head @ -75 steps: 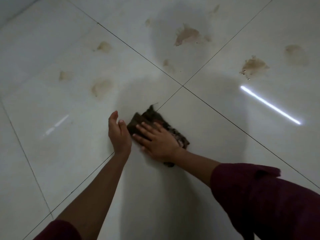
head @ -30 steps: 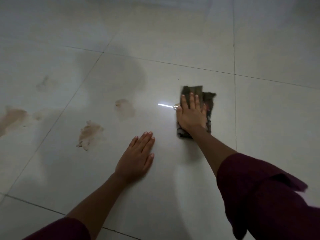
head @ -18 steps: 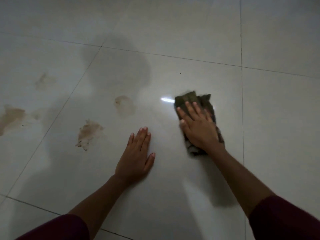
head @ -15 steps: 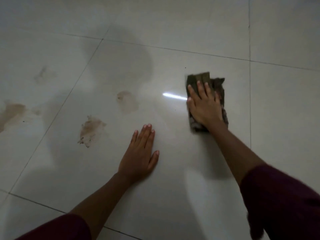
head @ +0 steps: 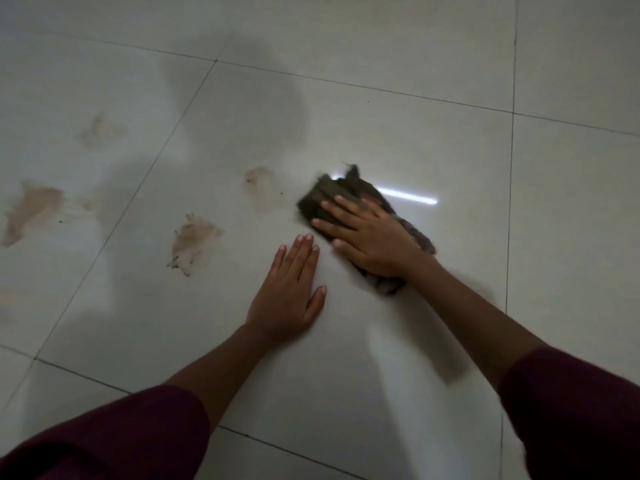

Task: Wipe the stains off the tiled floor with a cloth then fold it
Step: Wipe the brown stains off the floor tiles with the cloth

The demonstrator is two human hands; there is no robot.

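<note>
Pressing cloth (head: pixel 320 199) flat, right hand (head: pixel 372 242); long axis upper-left to lower-right.

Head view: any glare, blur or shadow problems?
Head view: dim overall; a bright white streak of glare on the glossy pale tiled floor beside the dark crumpled cloth; cloth and right hand slightly motion-blurred; a broad soft shadow covers the tiles above.

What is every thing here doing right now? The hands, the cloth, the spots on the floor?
right hand: flat, fingers spread, pressing the cloth down.
left hand: flat on the bare tile, holding nothing.
cloth: bunched, on the floor under the hand.
nearest stain: faint, beside the cloth.
brown stain: dark, unwiped.
far-left stain: unwiped.
floor: glossy, with a light streak.
</note>
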